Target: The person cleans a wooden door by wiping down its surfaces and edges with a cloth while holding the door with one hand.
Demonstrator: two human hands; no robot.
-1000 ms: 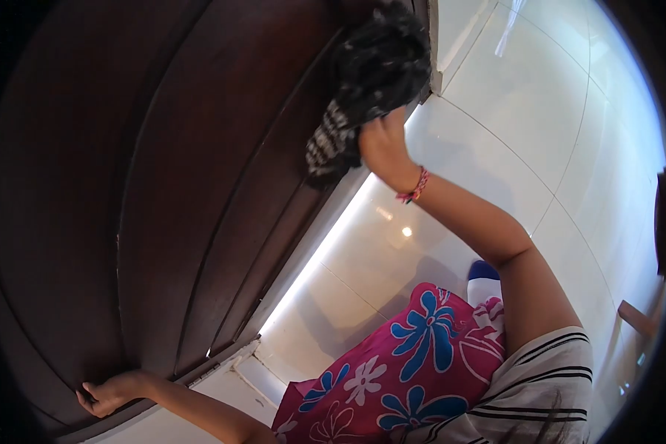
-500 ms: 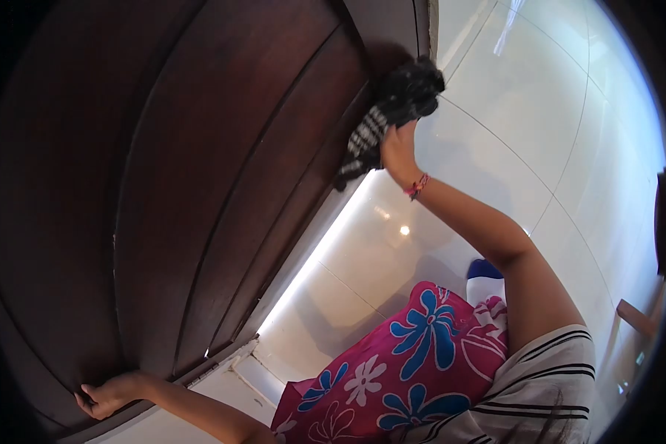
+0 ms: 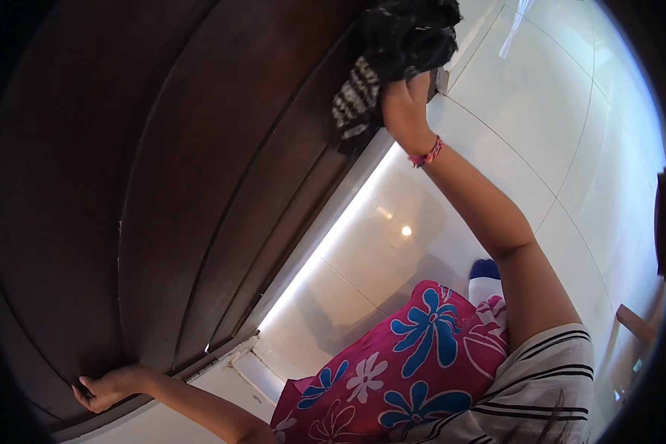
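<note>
A dark brown wooden door (image 3: 200,163) with curved grooves fills the left side. My right hand (image 3: 407,111), with a braided bracelet at the wrist, grips a black cloth (image 3: 403,44) with a white-patterned part. The cloth lies against the door near its edge at the top; the fingertips are partly hidden by it. At the lower left my left hand (image 3: 107,390) rests at the door's other edge, its fingers curled. Whether those fingers hold the edge or anything else cannot be made out.
Glossy pale floor tiles (image 3: 518,140) spread to the right of the door, with a bright strip of light along its edge. Pink floral clothing (image 3: 377,370) and a blue-and-white shoe or slipper (image 3: 485,277) are below. Brown wooden pieces (image 3: 635,323) stand at the right edge.
My right hand and the cloth moved down and right, then back up along the door, and are now higher than a second ago. My left hand has hardly moved.
</note>
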